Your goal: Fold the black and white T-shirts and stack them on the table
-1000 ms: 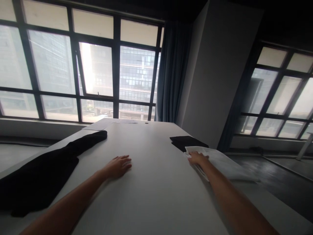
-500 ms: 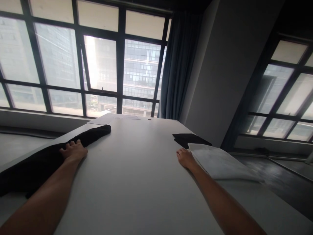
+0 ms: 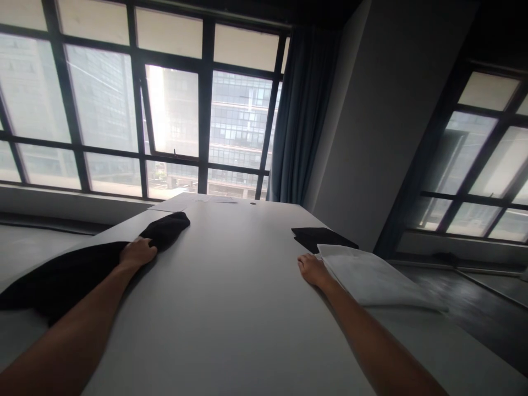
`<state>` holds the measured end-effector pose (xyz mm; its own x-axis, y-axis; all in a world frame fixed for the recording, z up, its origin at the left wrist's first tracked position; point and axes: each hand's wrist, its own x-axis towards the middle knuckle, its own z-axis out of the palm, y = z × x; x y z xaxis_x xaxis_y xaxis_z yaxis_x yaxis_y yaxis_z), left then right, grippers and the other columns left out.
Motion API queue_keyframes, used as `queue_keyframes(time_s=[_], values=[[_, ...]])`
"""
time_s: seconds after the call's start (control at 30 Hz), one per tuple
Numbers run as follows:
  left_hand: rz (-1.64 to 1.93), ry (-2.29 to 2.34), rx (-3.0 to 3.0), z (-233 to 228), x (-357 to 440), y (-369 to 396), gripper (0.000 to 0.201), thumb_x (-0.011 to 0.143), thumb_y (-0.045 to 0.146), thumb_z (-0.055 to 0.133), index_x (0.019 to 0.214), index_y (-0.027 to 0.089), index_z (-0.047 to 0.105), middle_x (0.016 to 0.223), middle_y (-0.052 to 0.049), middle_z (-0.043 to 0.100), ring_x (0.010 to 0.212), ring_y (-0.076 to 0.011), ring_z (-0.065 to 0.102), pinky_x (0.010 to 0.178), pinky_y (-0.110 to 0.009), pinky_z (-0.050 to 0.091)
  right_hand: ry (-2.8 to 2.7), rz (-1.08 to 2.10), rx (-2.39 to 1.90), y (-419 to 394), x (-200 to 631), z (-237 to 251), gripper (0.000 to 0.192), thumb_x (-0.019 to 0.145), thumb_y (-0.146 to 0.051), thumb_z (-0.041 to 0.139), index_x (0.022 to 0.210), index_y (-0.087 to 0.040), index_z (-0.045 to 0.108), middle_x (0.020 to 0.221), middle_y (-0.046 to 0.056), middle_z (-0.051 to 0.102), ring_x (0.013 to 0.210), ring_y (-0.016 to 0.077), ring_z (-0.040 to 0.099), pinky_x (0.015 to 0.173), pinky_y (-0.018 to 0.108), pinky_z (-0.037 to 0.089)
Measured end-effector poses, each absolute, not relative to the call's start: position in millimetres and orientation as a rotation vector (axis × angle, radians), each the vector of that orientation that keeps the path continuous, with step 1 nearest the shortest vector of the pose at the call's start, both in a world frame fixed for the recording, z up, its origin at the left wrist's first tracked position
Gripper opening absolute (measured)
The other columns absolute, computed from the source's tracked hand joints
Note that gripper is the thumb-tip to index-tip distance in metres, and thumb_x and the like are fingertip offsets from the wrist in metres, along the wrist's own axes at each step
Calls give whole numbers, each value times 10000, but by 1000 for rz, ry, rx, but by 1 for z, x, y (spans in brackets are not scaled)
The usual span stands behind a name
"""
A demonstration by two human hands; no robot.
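Note:
On the left side of the white table, my left hand is closed around the middle of a bunched black cloth. Its far end lies beyond my knuckles, while the wider part spreads toward the table's left edge. How the cloth is shaped when laid out cannot be made out. My right hand rests on the tabletop with its fingers curled in and nothing seen in them. Right beside that hand lies a whitish, translucent flat bag or sheet, partly over a folded black piece.
Thin white papers lie at the table's far left end, near a small dark round spot. Beyond the table stand windows, a blue curtain and a grey pillar.
My left hand has gone from lying on the black cloth with fingers spread to gripping it, and the cloth now pinches in there. The right hand stays put.

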<state>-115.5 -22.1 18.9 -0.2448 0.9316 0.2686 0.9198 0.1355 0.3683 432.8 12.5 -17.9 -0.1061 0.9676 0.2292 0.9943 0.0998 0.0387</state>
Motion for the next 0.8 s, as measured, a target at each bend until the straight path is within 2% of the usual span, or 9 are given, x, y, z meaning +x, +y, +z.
queue_keyframes(time_s=[0.13,0.23,0.37,0.43,0.53,0.6,0.63,0.73,0.8], values=[[653,2138,2240,8,-70,-8,461,784,330,451,1149,162,676,1182,-111,613,1073,-276,597,988,-357,438,-2346,-326,-1968,8,416,-8,336,954,-215,356,1111,-147,645,1170,155,620,1101,260,539,938,376,355],[689,1683,2515,4,-24,-12,456,802,313,464,1176,170,681,1110,-106,620,1038,-250,586,975,-345,451,-2459,-259,-1892,6,389,3,366,911,-229,435,1235,-161,592,1271,163,581,1167,279,510,973,397,354],[629,1166,2659,13,26,-34,433,812,262,506,1214,232,667,1106,-92,618,1061,-234,563,990,-346,448,-2463,-134,-1745,9,353,14,696,830,-243,552,1484,-176,321,1504,146,370,1329,294,376,1059,421,318],[573,1021,2651,21,34,-42,446,828,294,538,1264,270,628,1226,-78,585,1147,-232,540,1033,-341,421,-2405,-146,-1683,11,345,14,746,798,-188,566,1494,-158,298,1539,151,305,1378,290,315,1093,418,287],[441,1129,2584,29,13,-44,828,697,446,720,1452,328,400,1527,-60,357,1384,-313,339,1124,-431,324,-2325,-149,-1651,12,352,10,581,810,-178,555,1383,-147,464,1490,158,388,1381,289,319,1121,437,239],[255,1400,2481,30,-20,-41,1199,499,495,827,1521,331,221,1612,-85,172,1449,-393,165,1127,-533,275,-2295,-82,-1675,11,365,8,489,825,-260,585,1303,-168,533,1398,144,502,1322,288,406,1110,457,249],[148,1542,2403,29,-39,-38,1283,438,496,842,1530,315,193,1616,-110,140,1451,-416,132,1119,-557,270,-2279,-37,-1699,11,373,8,507,811,-311,620,1295,-182,536,1363,134,535,1286,288,446,1096,463,268],[-44,1752,2180,21,-86,-30,1254,398,484,830,1509,277,287,1589,-150,226,1392,-429,306,1059,-511,374,-2223,56,-1769,10,391,7,661,719,-395,728,1320,-225,511,1366,114,538,1240,293,493,1051,443,323],[31,1759,2157,17,-101,-26,1073,436,474,797,1430,273,446,1513,-129,405,1294,-400,465,1002,-452,439,-2193,63,-1785,11,397,8,622,721,-364,731,1296,-228,538,1348,107,559,1221,287,515,1026,408,348]])
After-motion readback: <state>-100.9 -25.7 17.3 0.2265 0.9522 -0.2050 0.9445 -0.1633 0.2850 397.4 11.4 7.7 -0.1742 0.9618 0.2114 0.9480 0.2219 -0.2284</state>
